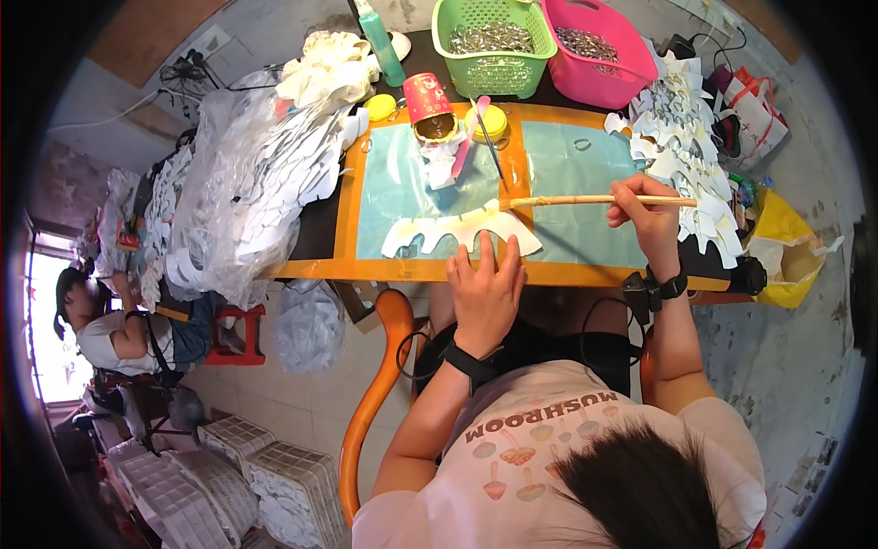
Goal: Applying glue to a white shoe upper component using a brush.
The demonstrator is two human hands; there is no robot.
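Observation:
A white scalloped cut-out piece (444,229) lies flat on the blue-green work sheet (393,174). My left hand (489,288) rests with spread fingers on its near edge, toward the right end. In my right hand (645,220) is a long wooden stick (594,199), held nearly level and pointing left. Its tip is at the piece's far edge; whether it ends in bristles I cannot tell. Beyond the piece, a red cup (426,96) leans toward me with brown stuff inside, on crumpled white material (441,165). A pink-handled tool (468,142) and a thin dark stick (489,142) lie beside it.
Piles of white cut-outs lie left (297,174) and right (681,137). Green (498,69) and pink (599,78) baskets of metal parts stand at the back, near a green bottle (380,46). Another person (119,329) sits at the far left, near a red stool (236,334).

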